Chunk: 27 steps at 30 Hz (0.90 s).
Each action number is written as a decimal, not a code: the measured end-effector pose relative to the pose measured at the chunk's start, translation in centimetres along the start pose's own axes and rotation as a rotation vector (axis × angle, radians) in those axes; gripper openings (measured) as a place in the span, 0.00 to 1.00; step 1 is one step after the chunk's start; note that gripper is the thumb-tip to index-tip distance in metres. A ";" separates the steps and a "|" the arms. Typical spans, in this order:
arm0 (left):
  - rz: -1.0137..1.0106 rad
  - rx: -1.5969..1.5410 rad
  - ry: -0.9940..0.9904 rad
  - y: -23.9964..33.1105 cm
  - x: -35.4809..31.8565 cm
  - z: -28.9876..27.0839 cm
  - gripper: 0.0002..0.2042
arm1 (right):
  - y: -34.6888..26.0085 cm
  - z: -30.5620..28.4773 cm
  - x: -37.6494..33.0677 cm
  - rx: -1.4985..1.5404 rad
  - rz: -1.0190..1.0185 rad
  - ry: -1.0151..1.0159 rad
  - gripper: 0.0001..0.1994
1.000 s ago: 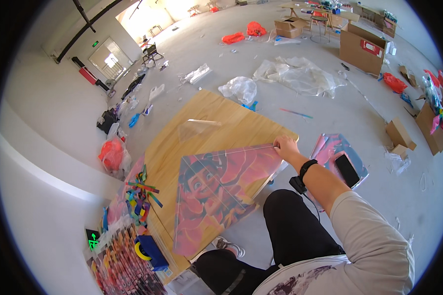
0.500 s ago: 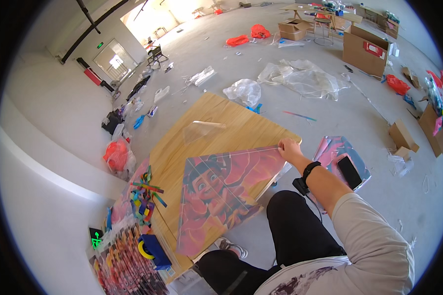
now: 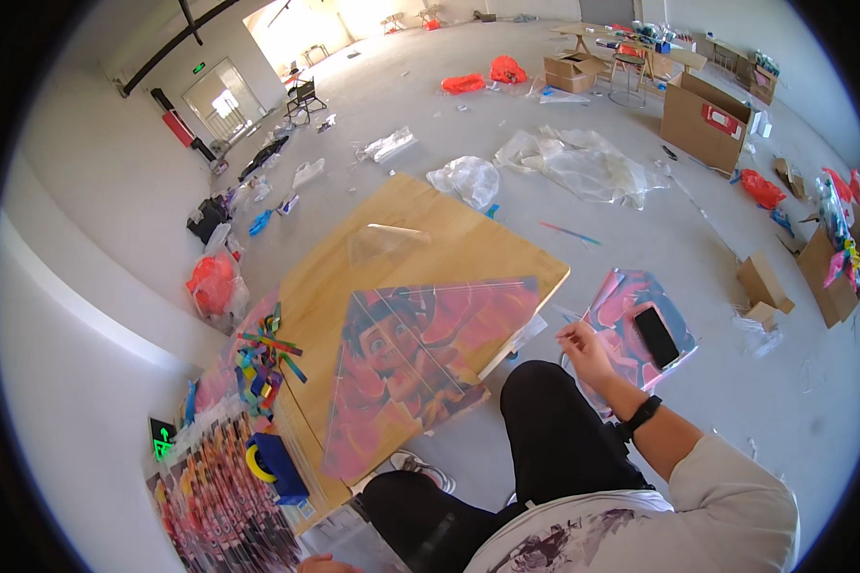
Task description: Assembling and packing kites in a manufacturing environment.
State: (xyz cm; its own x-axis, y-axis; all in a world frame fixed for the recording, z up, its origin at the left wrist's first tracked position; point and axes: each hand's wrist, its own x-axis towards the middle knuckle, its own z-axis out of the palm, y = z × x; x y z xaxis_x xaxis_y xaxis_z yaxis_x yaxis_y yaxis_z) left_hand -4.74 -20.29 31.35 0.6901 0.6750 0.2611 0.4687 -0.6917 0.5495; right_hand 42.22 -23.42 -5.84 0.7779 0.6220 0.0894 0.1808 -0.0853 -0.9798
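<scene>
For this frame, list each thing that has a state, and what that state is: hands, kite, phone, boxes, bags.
Right hand: raised just off the floor, fingers pinched; anything held is too small to tell.
Printed kite sheet: spread flat on the wooden board.
Phone: screen dark, lying on a printed sheet.
Large cardboard box: open, flaps up.
Clear plastic bag: lying flat on the board.
Blue tape dispenser: upright at the board's edge.

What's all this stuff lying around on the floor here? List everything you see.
Wooden board: one, tan, on the floor ahead.
Kite sheet: one, red cartoon print, on the board.
Clear film: one, on the board's far part.
Phone: one, black, on a printed sheet right of the board.
Tape dispenser: one, blue, lower left.
Cardboard boxes: several, brown, far right.
Right hand: off the board's right edge, fingers pinched.
Left hand: barely visible.
</scene>
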 end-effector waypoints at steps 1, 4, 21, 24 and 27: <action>0.043 0.028 -0.024 0.1 0.3 0.0 0.10 | -1.8 0.3 -1.3 -0.021 0.016 -0.154 0.06; 0.154 -0.008 -0.047 0.2 1.1 -0.2 0.09 | -7.8 1.7 -4.1 0.352 0.083 -0.519 0.07; 0.408 -0.173 -0.129 1.9 0.2 0.5 0.18 | -14.6 8.4 -13.7 0.192 -0.223 -1.559 0.21; 0.401 -0.153 -0.086 1.7 -0.7 0.2 0.23 | -14.7 8.1 -12.6 0.150 -0.073 -1.532 0.19; 0.384 -0.183 -0.037 1.1 -2.0 0.1 0.24 | -14.8 7.7 -11.3 0.170 -0.073 -1.439 0.17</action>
State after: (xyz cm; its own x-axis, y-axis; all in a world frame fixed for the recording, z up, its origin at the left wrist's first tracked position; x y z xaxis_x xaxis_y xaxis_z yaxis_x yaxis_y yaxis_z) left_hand -5.53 -22.44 31.31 0.8166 0.3653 0.4470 0.0707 -0.8317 0.5507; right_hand 26.13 -23.18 6.29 -0.5141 0.8576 -0.0145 0.0413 0.0078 -0.9991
